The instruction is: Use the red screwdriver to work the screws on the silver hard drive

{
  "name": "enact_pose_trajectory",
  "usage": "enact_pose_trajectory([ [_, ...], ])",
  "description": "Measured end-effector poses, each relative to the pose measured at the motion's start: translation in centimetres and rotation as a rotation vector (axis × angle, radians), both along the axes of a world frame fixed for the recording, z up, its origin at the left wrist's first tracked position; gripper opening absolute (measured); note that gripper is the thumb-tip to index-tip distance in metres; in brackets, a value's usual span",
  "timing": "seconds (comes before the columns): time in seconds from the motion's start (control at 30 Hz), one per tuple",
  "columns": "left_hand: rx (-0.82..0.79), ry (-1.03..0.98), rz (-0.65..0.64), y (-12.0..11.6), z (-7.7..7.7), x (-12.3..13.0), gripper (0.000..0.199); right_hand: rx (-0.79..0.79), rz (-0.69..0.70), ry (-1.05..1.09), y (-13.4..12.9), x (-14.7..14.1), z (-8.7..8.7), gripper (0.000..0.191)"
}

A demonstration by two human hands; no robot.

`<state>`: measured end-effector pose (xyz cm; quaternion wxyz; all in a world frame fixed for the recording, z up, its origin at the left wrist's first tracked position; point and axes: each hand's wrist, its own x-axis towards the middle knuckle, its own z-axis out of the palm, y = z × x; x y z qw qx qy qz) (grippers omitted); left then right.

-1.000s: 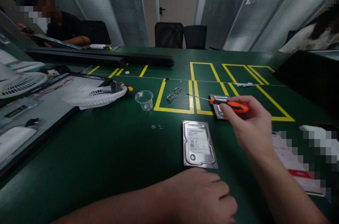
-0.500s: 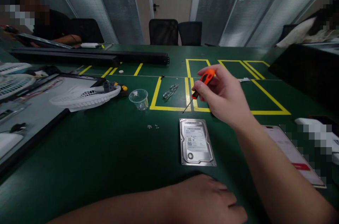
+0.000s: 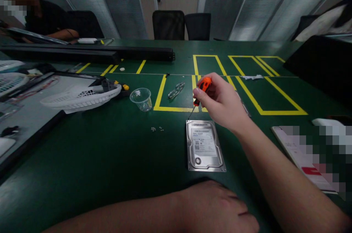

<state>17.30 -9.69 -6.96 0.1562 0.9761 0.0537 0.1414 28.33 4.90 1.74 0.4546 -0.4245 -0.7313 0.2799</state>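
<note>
One screwdriver (image 3: 205, 84) is pinched by the right hand (image 3: 227, 106), likely to steady its tip by the hard drive (image 3: 205, 143); that lies label-up beyond the left hand (image 3: 217, 207), whose grip I cannot tell.

1 screwdriver (image 3: 202, 88), orange/black handle, thin shaft, tilted, tip at top-left corner of 1 silver hard drive (image 3: 205, 145), flat on green table (image 3: 123, 159), label up.
</note>
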Motion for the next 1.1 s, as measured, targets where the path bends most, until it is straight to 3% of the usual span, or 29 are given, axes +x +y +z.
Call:
enact_pose_trajectory([
  [0.47, -0.02, 0.021, -0.01, 0.1, 0.4, -0.1, 0.025, 0.013, -0.037, -0.064, 0.1, -0.3, -0.5, 0.021],
  [1.1, 0.017, -0.111, 0.026, -0.3, -0.4, -0.3, 0.026, -0.004, -0.026, -0.077, 0.1, -0.3, -0.5, 0.021],
])
